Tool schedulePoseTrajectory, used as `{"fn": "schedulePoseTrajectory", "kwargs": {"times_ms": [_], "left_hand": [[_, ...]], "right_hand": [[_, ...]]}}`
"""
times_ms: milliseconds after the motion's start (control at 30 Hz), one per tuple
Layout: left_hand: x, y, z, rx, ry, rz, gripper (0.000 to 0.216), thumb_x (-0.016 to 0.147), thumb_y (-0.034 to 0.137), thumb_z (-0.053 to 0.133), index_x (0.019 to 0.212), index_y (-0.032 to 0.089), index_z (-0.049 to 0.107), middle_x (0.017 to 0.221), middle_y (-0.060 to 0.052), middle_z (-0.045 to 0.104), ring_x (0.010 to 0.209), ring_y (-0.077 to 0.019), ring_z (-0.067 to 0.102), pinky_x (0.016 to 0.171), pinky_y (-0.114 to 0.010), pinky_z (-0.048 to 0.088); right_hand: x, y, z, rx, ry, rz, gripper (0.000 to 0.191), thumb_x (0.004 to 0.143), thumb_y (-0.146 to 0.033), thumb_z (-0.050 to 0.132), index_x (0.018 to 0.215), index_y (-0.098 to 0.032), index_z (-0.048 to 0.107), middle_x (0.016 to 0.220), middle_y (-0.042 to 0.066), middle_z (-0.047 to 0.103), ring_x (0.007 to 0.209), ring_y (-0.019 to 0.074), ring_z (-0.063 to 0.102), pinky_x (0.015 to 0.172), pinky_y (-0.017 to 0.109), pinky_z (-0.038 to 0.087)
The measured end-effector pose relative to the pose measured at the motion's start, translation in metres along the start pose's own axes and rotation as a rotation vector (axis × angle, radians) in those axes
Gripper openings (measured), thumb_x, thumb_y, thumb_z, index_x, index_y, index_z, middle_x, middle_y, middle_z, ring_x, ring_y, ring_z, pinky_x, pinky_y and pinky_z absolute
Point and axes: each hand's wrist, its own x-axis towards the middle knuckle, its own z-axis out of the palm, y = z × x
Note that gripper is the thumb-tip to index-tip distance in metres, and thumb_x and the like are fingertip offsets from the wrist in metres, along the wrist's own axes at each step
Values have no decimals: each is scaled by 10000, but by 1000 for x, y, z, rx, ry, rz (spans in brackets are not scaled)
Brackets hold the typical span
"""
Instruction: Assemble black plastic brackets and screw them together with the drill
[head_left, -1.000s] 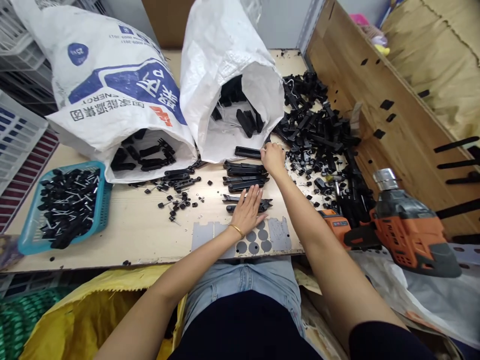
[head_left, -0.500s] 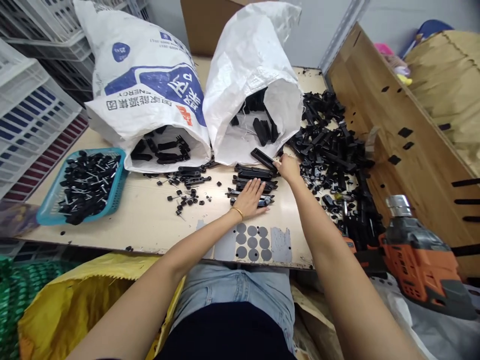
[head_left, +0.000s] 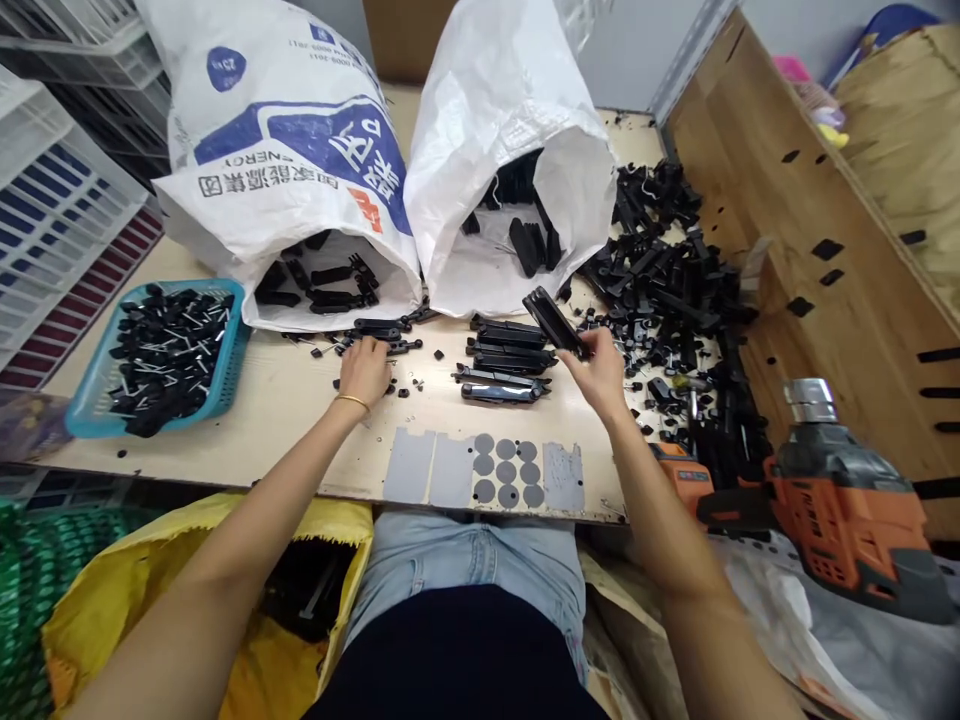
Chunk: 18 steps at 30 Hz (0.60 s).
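Pale table, bare strip along near edge around grey patches: open room. Between hands, row of bars, long axes left to right, just beside right hand, apart from left. At left: fingers curled down over small parts; cannot tell whether gripping. At right: gripped by near end, held bar, long axis slanting away leftward, far tip toward mouth of plain sack.

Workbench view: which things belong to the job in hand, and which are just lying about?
Apparently in use:
long black part, in the right hand
row of black parts
black pieces by the left hand

Probably just lying about:
orange power tool
white crates
green netting
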Motion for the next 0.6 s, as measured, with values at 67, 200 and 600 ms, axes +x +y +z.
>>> {"fn": "schedulePoseTrajectory", "kwargs": {"times_ms": [67,200,600], "left_hand": [[4,-5,0,77,-14,42,263,836,118,424,1026,119,607,1057,-177,595,1038,-332,541,935,-470,401],[10,-11,-8,110,-49,66,213,858,128,424,931,134,625,1028,-139,583,1044,-301,519,962,-471,373],[-56,36,-68,-265,-643,414,100,788,272,653,846,199,616,793,-1,667,755,-184,610,710,-272,444]], "right_hand": [[-57,6,-6,88,27,-53,364,770,-445,664,991,-212,493,939,51,617,829,212,595,736,342,485],[-144,26,4,-48,-87,-222,202,849,-389,578,901,-218,484,832,58,568,773,221,543,704,362,460],[-141,3,20,-196,-448,-396,522,856,-487,562,1240,-149,458,1097,156,589,1009,303,530,838,413,426]]}}
